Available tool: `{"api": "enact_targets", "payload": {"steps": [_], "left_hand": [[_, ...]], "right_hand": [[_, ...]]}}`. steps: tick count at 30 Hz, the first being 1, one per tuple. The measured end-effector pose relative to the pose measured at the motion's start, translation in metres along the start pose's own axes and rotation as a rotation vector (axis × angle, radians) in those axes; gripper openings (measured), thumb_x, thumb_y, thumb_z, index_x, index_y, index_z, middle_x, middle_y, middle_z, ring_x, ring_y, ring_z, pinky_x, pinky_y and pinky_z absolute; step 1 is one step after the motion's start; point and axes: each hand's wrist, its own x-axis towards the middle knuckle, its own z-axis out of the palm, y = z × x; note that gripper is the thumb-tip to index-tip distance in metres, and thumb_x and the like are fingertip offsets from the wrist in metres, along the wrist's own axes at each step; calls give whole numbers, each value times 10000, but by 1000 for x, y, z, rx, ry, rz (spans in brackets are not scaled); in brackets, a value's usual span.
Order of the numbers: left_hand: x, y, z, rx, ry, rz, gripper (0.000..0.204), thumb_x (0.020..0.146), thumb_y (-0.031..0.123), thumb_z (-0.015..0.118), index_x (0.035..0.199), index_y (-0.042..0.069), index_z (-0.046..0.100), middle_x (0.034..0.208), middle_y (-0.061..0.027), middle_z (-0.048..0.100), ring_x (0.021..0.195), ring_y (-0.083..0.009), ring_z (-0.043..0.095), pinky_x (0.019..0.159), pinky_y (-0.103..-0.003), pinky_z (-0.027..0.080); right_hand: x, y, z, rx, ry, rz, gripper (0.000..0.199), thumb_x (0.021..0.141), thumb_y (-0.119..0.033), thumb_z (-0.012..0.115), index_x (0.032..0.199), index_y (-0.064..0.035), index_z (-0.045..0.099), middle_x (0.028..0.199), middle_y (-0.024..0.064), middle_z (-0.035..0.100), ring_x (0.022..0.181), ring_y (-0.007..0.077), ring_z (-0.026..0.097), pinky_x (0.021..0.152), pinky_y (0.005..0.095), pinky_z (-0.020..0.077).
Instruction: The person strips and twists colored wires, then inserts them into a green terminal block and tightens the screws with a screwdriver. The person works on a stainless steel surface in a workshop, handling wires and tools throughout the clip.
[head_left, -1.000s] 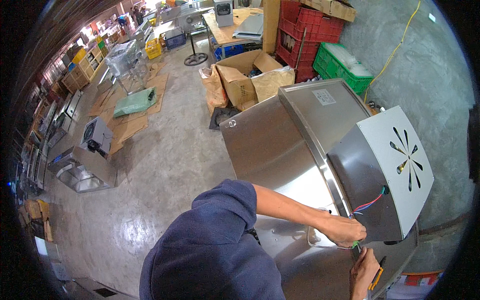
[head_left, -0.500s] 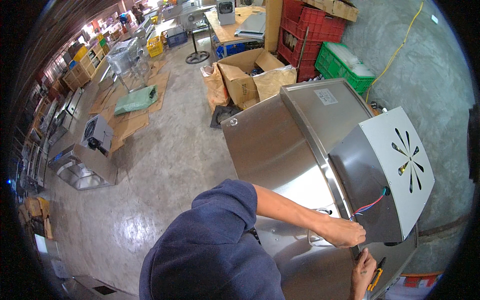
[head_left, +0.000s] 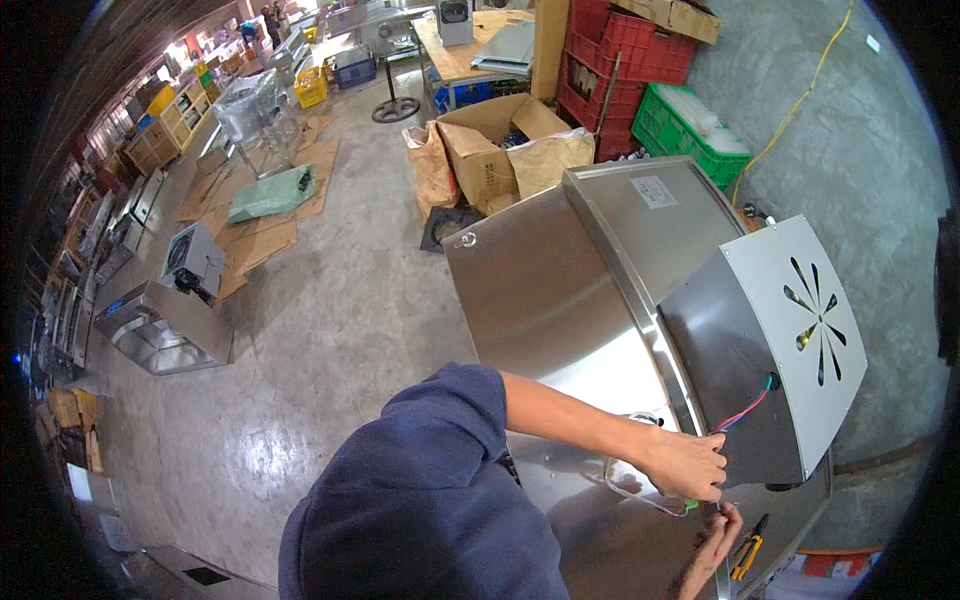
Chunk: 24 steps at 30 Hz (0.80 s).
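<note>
My left hand (head_left: pixel 686 466) reaches across a stainless-steel appliance (head_left: pixel 545 300), its fingers closed at the red and blue wires (head_left: pixel 745 410). These wires come out of a hole in a grey-sided housing with a pale vented panel (head_left: pixel 820 320). Under the left hand, a white cable (head_left: pixel 630 490) ends near a small green piece (head_left: pixel 691 506). My right hand (head_left: pixel 715 540) is just below, fingers bent together; what they hold is hidden. A thin pale strand hangs beside its wrist. Pliers with yellow-orange handles (head_left: pixel 745 557) lie on the metal to its right.
Beyond the appliance stand an open cardboard box (head_left: pixel 480 165), a green crate (head_left: pixel 690 135) and stacked red crates (head_left: pixel 625 60). A concrete wall (head_left: pixel 830 130) closes off the right. On the floor at left sits a steel hood-like unit (head_left: pixel 165 335), near flattened cardboard (head_left: pixel 255 255).
My left hand has shifted slightly and now meets the red and blue wires. The white cable has swung lower, and its green piece has come into view. My right hand has turned and dropped a little.
</note>
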Motion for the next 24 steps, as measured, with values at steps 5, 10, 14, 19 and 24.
{"api": "enact_targets", "payload": {"steps": [5,10,14,19,24], "left_hand": [[-7,9,-14,13,15,-78,231,911,142,716,1111,32,682,981,-88,691,1117,-284,633,978,-555,399],[-16,26,-15,22,163,-213,254,908,138,721,1122,12,672,1090,-128,663,1160,-308,612,1083,-584,390],[-11,63,-2,-176,521,-555,279,990,167,687,1202,-4,625,1248,-196,611,1162,-337,628,1060,-492,481],[-3,86,36,-717,691,-1077,385,1070,244,673,1324,-21,555,1066,-208,724,951,-297,757,833,-440,593],[7,88,55,-1149,829,-1199,382,1037,285,752,1209,-50,693,969,-92,749,892,-162,705,799,-364,578]], "right_hand": [[-10,23,30,426,-248,123,310,1138,-281,596,1385,-97,560,1016,-33,556,830,47,452,694,233,350],[-13,17,46,542,-261,241,265,1121,-271,650,1299,-78,616,935,-58,548,760,19,442,643,210,349],[-15,20,46,617,-250,256,245,1110,-298,673,1223,-82,649,937,-63,581,707,-9,423,589,187,293],[-20,21,50,618,-280,205,217,1108,-285,673,1196,-89,648,907,-63,584,666,-23,390,565,176,270],[-28,3,35,704,-356,236,226,1113,-259,654,1153,-41,613,984,17,605,842,79,495,722,227,371]]}}
